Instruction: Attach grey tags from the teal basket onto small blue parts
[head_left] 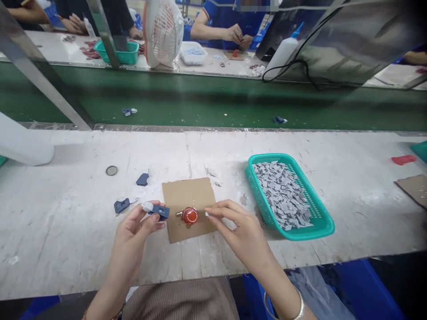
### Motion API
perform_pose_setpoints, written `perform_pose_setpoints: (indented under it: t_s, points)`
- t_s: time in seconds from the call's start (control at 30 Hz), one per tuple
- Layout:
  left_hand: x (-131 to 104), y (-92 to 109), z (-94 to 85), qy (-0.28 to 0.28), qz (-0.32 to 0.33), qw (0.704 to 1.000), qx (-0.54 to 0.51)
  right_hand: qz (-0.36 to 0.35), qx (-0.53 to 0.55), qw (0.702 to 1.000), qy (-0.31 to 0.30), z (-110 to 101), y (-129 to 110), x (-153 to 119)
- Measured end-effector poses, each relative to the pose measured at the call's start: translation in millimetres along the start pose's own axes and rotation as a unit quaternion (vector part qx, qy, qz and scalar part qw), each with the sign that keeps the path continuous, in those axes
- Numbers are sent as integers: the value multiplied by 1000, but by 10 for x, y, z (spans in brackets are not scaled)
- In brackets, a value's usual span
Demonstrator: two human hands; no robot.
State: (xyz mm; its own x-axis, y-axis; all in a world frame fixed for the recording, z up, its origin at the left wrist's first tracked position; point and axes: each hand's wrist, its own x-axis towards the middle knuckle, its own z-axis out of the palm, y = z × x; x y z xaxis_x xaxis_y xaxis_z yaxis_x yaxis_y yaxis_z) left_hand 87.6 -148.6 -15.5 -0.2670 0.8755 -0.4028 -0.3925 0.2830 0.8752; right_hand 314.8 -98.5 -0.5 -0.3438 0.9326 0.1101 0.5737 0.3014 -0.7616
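The left hand [133,229] grasps a dark blue part [160,212] between thumb and fingers, holding it above the table [76,231] at the left edge of a brown cardboard square [180,191]. The part is small and blocky, with a lighter rectangular detail on its visible face and a whitish lump at one end; any marking is too small to make out. Its long axis runs roughly left to right, sloping slightly down to the right: the whitish end points left, the dark end right, toward a glossy red round object [190,216] on the cardboard. The right hand [238,224], over the cardboard's right side, pinches a tiny pale piece [207,214] between thumb and finger. Farther right, a green basket [308,236] holds many flat grey pieces [280,195]. Two other dark blue pieces [122,205] lie near the left hand
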Motion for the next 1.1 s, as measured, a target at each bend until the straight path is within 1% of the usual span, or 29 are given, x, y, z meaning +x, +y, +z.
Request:
perform_pose_setpoints:
  t_s: [0.07, 0.13, 0.27, 0.43, 0.67, 0.73, 0.83, 0.9, 1.0, 1.03, 1.1]
  points:
    - [-54, -86, -41, 13, 6, 1000, 1, -20, 6, 999, -39, 47, -139, 89]
    - [-98, -135, -72, 14, -2, 1000, 4, -37, -12, 997, -72, 92, -220, 159]
    - [-169, -129, -99, 14, -16, 1000, 15, -55, -55, 991, -110, 150, -254, 235]
    - [-194, -84, -113, 30, -16, 999, 15, -39, -72, 988, -128, 158, -280, 254]
    - [-125, -188, -154, -31, -12, 999, 7, -22, -64, 990, -124, 177, -308, 241]
    - [-115, -212, -135, -40, -8, 999, 4, 2, -28, 991, -131, 159, -308, 249]
    - [-112, -207, -81, -52, -3, 999, 14, 57, 79, 987, -127, 91, -324, 284]
    - [-115, -174, -29, -62, -2, 998, 21, 94, 177, 973, -118, 32, -353, 315]
    - [-123, -101, 77, -83, 1, 996, 12, 139, 299, 936, -123, -46, -423, 347]
    - [-128, -78, 118, -89, 3, 996, 3, 149, 320, 927, -125, -64, -450, 351]
    - [-141, -40, 199, -103, 6, 995, -14, 160, 335, 920, -128, -91, -503, 349]
